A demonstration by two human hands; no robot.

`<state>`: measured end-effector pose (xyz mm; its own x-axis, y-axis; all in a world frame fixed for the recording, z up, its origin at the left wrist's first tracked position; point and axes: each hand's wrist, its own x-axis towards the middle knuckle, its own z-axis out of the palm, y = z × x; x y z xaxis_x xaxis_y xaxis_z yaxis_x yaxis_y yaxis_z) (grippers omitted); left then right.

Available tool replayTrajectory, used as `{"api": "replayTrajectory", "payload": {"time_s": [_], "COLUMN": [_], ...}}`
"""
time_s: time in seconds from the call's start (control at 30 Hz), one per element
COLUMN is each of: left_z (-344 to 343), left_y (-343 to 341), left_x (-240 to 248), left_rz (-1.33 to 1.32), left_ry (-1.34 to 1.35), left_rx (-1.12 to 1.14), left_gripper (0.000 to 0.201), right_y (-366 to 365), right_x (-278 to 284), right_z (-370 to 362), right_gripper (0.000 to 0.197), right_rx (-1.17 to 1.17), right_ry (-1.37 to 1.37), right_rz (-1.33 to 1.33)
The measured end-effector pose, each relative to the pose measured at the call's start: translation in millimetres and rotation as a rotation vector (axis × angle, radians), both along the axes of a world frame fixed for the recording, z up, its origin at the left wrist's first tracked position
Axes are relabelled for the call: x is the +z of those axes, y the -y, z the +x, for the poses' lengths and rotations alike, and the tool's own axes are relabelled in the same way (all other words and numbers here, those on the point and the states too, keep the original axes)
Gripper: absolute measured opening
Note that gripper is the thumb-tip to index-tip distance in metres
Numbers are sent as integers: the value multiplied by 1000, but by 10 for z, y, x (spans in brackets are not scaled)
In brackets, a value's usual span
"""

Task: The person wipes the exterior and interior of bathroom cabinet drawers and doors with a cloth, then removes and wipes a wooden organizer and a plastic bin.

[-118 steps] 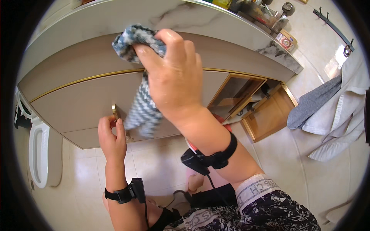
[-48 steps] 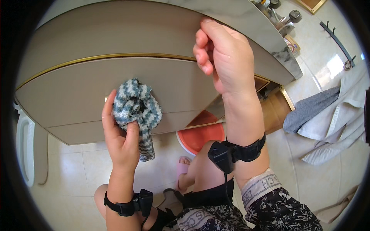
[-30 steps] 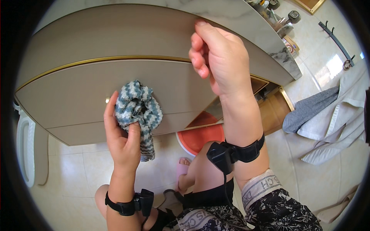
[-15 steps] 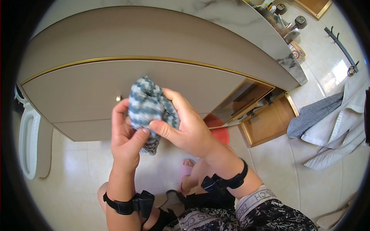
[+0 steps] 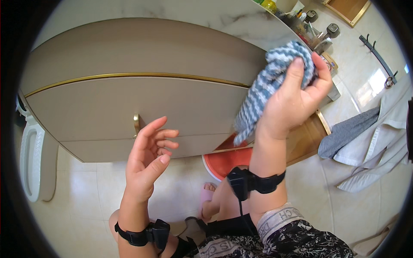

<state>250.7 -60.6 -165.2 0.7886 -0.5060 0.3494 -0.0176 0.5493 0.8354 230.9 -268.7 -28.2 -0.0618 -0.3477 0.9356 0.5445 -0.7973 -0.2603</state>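
Observation:
A fluffy blue-and-white striped cloth [image 5: 262, 92] is gripped in my right hand [image 5: 290, 96], bunched between thumb and fingers at its upper end. Its loose end hangs down toward the lower left, in front of the cabinet's right side. My left hand [image 5: 148, 157] holds nothing; its fingers are apart and slightly curled, just below the brass handle [image 5: 136, 124] of the beige cabinet [image 5: 86, 107]. Both forearms wear black straps with small black boxes.
A marble-patterned countertop [image 5: 193, 21] runs along the top, with bottles and toiletries [image 5: 316, 36] at its right end. Below the cabinet sits a red basin [image 5: 223, 161]. Grey and white towels [image 5: 350, 129] hang at the right, under a hook rail [image 5: 378, 56]. A white plastic tub [image 5: 38, 159] stands left.
The cloth was bunched between both hands before the cabinet. My left hand has let go, and my right hand has carried the cloth up and right, where it hangs longer.

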Motion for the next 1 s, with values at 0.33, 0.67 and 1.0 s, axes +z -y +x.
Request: {"api": "replayTrajectory", "payload": {"time_s": [0.33,0.67,1.0], "left_z": [122,-66,29], "left_y": [-131,-341,-272], "left_x": [-159,-58,-112], "left_rz": [-41,36,50], "left_ry": [-60,-83,-50], "left_rx": [206,299,279], "left_gripper": [61,60,59], "right_y": [-850,235,-874], "right_x": [-466,-458,-325], "right_z": [577,-119,453], "right_gripper": [51,40,28], "right_rx": [-280,-573,-260], "right_ry": [-114,-313,-171], "right_rz": [-715,-345,-542]}}
